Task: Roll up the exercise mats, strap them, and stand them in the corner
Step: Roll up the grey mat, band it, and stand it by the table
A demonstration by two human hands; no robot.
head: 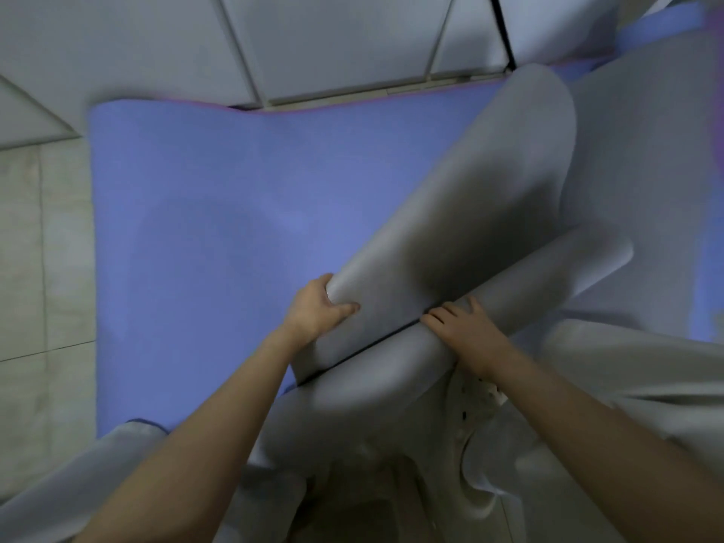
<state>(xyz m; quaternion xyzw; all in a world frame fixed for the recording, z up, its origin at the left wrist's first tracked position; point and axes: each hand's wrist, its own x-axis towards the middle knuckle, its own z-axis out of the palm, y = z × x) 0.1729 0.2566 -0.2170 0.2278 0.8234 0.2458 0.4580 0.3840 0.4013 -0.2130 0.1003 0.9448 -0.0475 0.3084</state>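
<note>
From my remote seat, the biggest thing I see is the tiled floor (43, 268), pale and running up to light wall panels (313, 41) at the top of the view. Spread flat on it lies the blue mat (235, 229), its far edge against the foot of the panels and its near end running under the arms. Across the right part of the blue one sits the grey mat (470, 213), partly rolled: a wide flap curls up and over, and a tighter roll runs on a slant just below it, a dark seam between the two (motion blur softens much of the grey surface).

The left hand (313, 311) grips the near corner of the curled flap, thumb on top and fingers wrapped under its edge. The right hand (466, 331) rests on the tighter roll, its fingers bent over the curve and reaching toward the seam.
</note>
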